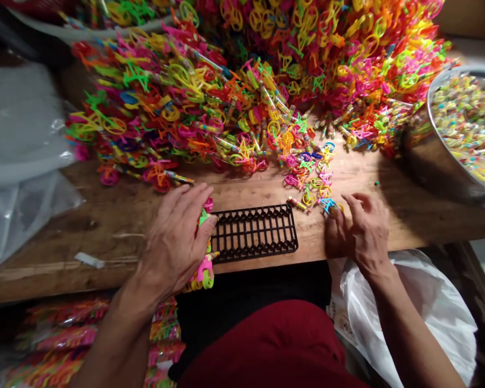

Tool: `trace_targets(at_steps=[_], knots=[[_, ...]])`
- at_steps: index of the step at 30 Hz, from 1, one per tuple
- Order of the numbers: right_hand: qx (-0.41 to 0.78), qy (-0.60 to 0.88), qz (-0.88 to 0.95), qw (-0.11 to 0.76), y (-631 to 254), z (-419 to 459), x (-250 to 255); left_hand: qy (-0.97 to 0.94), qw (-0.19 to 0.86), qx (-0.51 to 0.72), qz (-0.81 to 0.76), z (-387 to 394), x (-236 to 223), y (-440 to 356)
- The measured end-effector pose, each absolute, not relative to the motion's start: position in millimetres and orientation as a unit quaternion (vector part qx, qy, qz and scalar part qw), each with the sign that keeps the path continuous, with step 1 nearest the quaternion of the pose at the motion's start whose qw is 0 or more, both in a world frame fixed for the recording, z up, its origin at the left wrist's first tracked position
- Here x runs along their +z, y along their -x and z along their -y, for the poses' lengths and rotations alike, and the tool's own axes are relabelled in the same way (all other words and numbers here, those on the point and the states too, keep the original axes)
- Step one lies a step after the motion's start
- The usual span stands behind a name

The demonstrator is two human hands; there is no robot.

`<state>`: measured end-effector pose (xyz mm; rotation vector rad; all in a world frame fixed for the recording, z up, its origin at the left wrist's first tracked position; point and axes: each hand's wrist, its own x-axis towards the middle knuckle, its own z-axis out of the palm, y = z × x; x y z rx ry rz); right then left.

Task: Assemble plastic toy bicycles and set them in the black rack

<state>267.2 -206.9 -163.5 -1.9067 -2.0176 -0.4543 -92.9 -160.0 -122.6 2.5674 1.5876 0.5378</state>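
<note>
A black plastic rack [255, 230] with rows of narrow slots lies on the wooden bench in front of me. My left hand [178, 231] lies over its left end, the thumb pressed against a row of colourful plastic toys [205, 264] there. Fingers and palm hide most of that end. My right hand [366, 226] hovers right of the rack, its fingers bent and thumb and forefinger apart. Just beyond those fingertips is a blue plastic toy bicycle [328, 205]. A small wrapped candy tube [299, 205] lies by the rack's upper right corner.
A large heap of colourful toys with candy tubes [178, 102] covers the bench's back. At right stands a metal basin [432, 124] of wrapped sweets. Clear plastic bags [20, 124] lie at left; a white bag [420, 307] hangs below the bench [117, 237] edge.
</note>
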Motion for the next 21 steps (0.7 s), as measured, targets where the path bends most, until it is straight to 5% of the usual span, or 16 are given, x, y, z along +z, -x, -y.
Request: trace_targets(at_steps=[9, 15, 21], knots=[[-0.103, 0.648, 0.742, 0.137, -183, 168, -178, -0.848, 0.024, 0.191, -0.493, 157, -124, 94], [-0.002, 0.62, 0.717, 0.319, -232, 189, -161, -0.845, 0.023, 0.202, -0.494, 158, -124, 93], [0.043, 0.678, 0.706, 0.199, -293, 209, -159, -0.842, 0.021, 0.199, -0.502, 157, -127, 93]])
